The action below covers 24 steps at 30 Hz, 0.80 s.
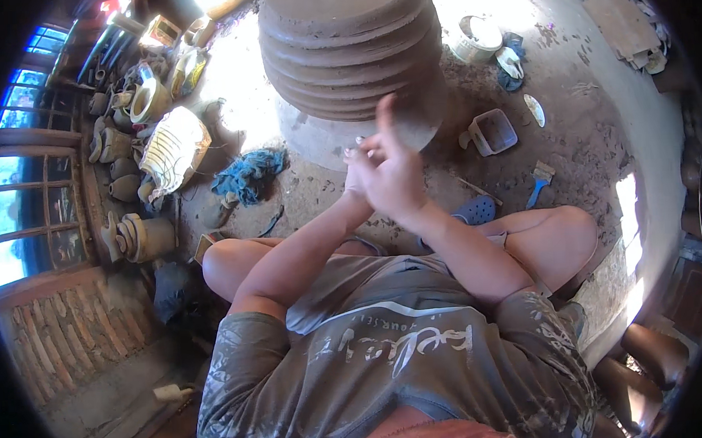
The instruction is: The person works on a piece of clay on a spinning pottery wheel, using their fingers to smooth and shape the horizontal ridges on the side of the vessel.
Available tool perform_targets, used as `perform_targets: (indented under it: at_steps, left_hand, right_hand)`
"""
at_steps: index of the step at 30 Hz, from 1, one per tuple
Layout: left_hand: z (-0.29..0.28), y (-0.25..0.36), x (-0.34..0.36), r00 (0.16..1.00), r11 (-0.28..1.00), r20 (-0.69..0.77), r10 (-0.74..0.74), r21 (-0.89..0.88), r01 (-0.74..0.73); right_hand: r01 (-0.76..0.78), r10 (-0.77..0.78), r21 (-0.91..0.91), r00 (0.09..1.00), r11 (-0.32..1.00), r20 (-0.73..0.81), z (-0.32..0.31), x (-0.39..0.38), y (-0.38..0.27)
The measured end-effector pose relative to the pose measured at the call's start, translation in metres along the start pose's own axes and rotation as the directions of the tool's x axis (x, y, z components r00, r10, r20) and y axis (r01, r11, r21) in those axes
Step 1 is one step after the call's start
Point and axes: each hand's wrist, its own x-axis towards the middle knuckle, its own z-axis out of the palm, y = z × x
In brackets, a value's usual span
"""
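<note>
Several horizontal ridges ring the big clay vessel (349, 51), which stands straight ahead of me, upright as far as I can judge, its upper end cut off by the edge of my view. Its long axis seems to run up from the pale round base (310, 142) under it. My two hands meet on my side of the vessel, between it and my lap, with the right hand (398, 176) in front of the left hand (354, 180). My right hand has one finger stretched toward the vessel's lower wall; that fingertip overlaps the wall in view, but I cannot tell whether it touches. It looks the nearer of the two. I see nothing held in it. My left hand is mostly hidden behind it, pressed close, and I cannot tell whether its fingers are spread or closed.

Left of the vessel and closer to me lies a crumpled blue rag (249, 176); farther left of it sits a pale ribbed piece (177, 151). Right of the vessel stands a white bucket (475, 45). A rectangular plastic tub (494, 132) rests to the vessel's right and nearer me, and a blue-handled brush (539, 183) lies beyond that, farther right from the vessel.
</note>
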Motion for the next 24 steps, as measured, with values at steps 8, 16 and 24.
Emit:
perform_targets:
  at_steps: [8, 16, 24]
  left_hand:
    - [-0.082, 0.033, -0.002, 0.993, 0.902, 0.106, -0.055, 0.433, 0.004]
    - [-0.108, -0.035, -0.027, 0.979, 0.537, 0.190, 0.068, -0.834, 0.125]
    - [-0.120, -0.008, -0.043, 0.869, 0.032, 0.475, 0.139, -0.879, 0.475]
  right_hand:
    - [0.303, -0.287, -0.242, 0.953, 0.922, 0.099, -0.027, -0.006, 0.010]
    - [0.487, -0.388, -0.279, 0.855, 0.828, 0.344, -0.082, -0.004, 0.048]
    - [0.625, -0.456, -0.224, 0.729, 0.748, 0.511, -0.079, -0.017, 0.056]
